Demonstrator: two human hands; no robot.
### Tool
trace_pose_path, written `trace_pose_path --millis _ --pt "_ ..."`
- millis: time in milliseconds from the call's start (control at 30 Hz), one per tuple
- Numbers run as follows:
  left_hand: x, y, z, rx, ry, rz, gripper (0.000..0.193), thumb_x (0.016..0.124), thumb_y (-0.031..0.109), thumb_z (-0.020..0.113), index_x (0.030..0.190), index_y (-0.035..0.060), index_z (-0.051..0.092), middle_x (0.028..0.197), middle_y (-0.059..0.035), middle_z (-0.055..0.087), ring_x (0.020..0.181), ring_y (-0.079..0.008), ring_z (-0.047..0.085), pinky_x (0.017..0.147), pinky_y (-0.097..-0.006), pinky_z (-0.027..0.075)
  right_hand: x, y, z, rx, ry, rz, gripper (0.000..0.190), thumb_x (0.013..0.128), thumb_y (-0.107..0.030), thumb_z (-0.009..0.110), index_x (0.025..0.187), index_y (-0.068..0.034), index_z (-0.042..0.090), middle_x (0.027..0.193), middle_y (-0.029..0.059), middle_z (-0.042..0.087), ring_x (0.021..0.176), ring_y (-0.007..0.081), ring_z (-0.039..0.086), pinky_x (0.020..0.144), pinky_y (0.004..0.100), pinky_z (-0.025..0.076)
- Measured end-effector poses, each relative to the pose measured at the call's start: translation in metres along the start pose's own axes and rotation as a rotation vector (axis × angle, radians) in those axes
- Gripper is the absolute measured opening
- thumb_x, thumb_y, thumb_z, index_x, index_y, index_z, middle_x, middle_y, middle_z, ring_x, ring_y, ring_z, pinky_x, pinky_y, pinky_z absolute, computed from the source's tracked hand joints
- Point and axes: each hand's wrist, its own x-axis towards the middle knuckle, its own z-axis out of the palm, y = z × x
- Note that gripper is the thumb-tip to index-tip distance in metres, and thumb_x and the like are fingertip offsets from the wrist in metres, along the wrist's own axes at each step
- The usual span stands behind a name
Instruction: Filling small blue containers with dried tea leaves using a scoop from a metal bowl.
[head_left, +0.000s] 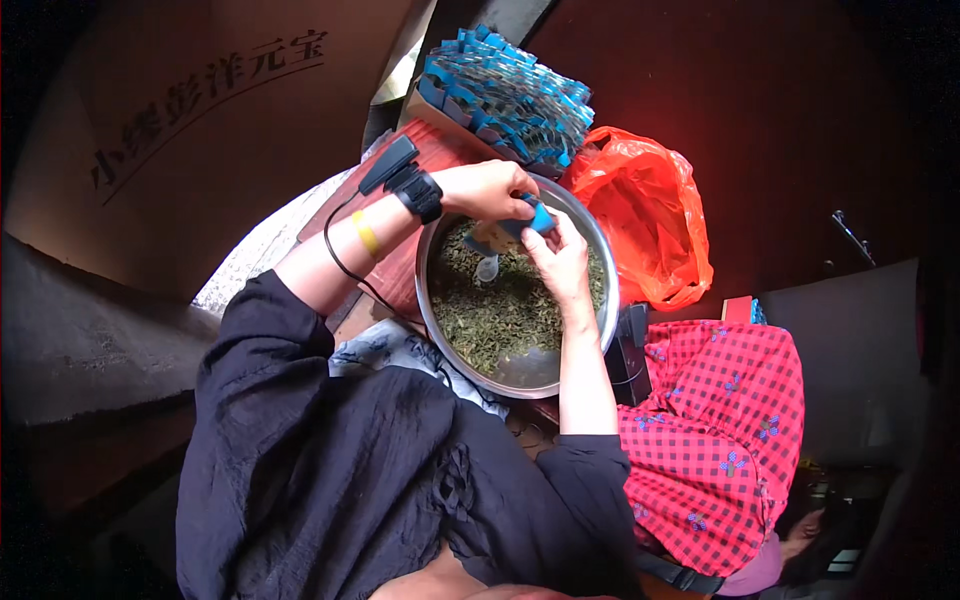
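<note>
A round metal basin (425, 300) stands before me, holding dried green leaf pieces (502, 319). Above its far half, my left hand (495, 191) and my right hand (561, 255) hold a small blue packet (531, 217) between them. The left fingers grip it from the upper left, the right ones from the right. Part of the packet is hidden by the fingers. Just below it, a small clear plastic scoop or cup (487, 268) shows over the leaves; whether it touches them I cannot tell.
Behind the basin, a cardboard tray (450, 124) is packed with many blue-edged packets (510, 90). An open red plastic bag (652, 225) sits at right, near red checked fabric (720, 427). At left are a reddish wooden surface (390, 262) and a large cardboard box (210, 150) bearing writing.
</note>
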Motion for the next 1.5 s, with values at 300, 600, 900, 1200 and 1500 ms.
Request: trace_pose_path --millis 300,600,900,1200,1500 --pt "0.040 -0.034 -0.050 0.418 0.606 0.057 0.027 0.083 0.026 0.069 0.101 0.0050 0.069 0.089 -0.0206 0.068 0.086 -0.0371 0.067 0.073 -0.0416 0.053 -0.019 0.023 0.003 -0.019 0.033 0.112 0.044 0.094 -0.010 0.060 0.135 0.001 0.047 0.107 0.0135 0.066 0.087 0.0147 0.067 0.078 0.0268 0.054" --pt "0.032 -0.067 -0.051 0.524 0.358 0.073 0.016 0.082 0.015 0.069 0.090 0.0020 0.066 0.076 -0.0187 0.065 0.074 -0.0348 0.067 0.063 -0.0402 0.051 -0.022 0.014 0.003 0.018 -0.016 0.126 0.033 0.095 -0.008 0.059 0.125 0.002 0.055 0.102 0.0121 0.069 0.085 0.0133 0.066 0.080 0.0263 0.054" --pt "0.063 -0.104 -0.024 0.508 0.699 0.238 0.018 0.081 0.004 0.065 0.098 0.0045 0.065 0.099 -0.0142 0.069 0.085 -0.0328 0.068 0.074 -0.0379 0.056 -0.025 0.011 0.003 -0.027 -0.015 0.157 0.026 0.094 -0.007 0.059 0.118 0.002 0.060 0.098 0.0104 0.070 0.085 0.0121 0.066 0.079 0.0261 0.054" --pt "0.058 -0.111 -0.013 0.346 0.829 0.297 0.018 0.078 0.002 0.066 0.095 0.0043 0.059 0.097 -0.0132 0.066 0.086 -0.0316 0.067 0.072 -0.0378 0.056 -0.028 0.004 0.007 -0.145 -0.051 0.133 0.023 0.093 -0.005 0.060 0.115 0.001 0.063 0.095 0.0099 0.071 0.086 0.0118 0.067 0.078 0.0258 0.055" --pt "0.058 -0.121 -0.009 0.302 0.812 0.257 0.019 0.079 -0.002 0.065 0.095 0.0007 0.057 0.102 -0.0123 0.067 0.088 -0.0276 0.069 0.073 -0.0327 0.056 0.007 -0.026 0.026 -0.185 -0.171 0.096 0.019 0.093 -0.004 0.060 0.111 0.000 0.065 0.097 0.0076 0.071 0.089 0.0126 0.068 0.079 0.0258 0.054"
